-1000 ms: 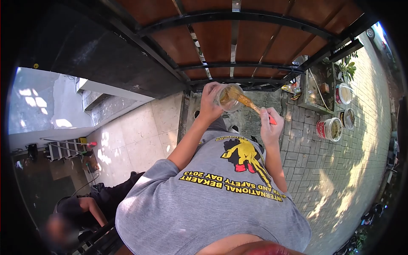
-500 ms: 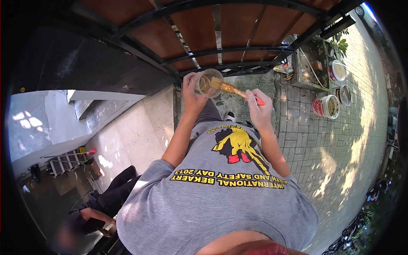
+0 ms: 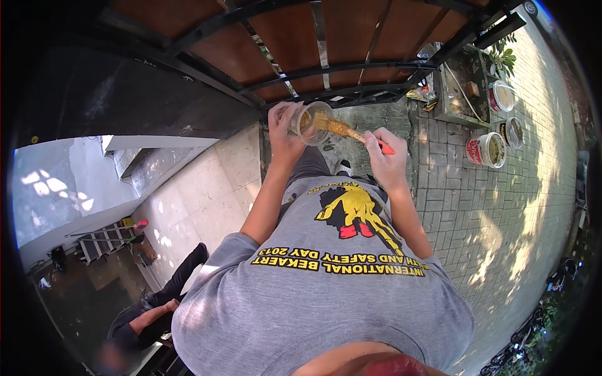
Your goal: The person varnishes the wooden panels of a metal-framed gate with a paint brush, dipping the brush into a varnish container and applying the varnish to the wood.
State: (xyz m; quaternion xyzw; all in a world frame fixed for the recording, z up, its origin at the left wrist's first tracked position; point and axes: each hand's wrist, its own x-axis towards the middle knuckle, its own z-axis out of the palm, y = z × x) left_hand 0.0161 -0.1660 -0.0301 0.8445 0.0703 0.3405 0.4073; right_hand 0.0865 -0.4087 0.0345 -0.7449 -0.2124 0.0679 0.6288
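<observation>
My left hand [image 3: 286,135] is wrapped round a clear plastic cup [image 3: 315,133] tipped towards me, with brownish-yellow stuff inside. In my right hand [image 3: 387,156] is a paintbrush [image 3: 346,130] with a red-tipped handle, gripped by that handle. Its bristles sit inside the mouth of the cup and look coated in the same yellowish-brown. Both hands are in front of my body, close below a gate with brown panels [image 3: 285,51] and a black metal frame.
Several open buckets, among them a white and red one [image 3: 476,150], stand on the paving [image 3: 451,207] at right, beside a planter box [image 3: 461,113]. Another person [image 3: 147,319] is low at the left behind me. A folded ladder [image 3: 106,243] lies near a wall.
The paintbrush has shifted slightly and its bristles are a little deeper in the cup. The other person at lower left has moved an arm and leg. My view has tilted slightly.
</observation>
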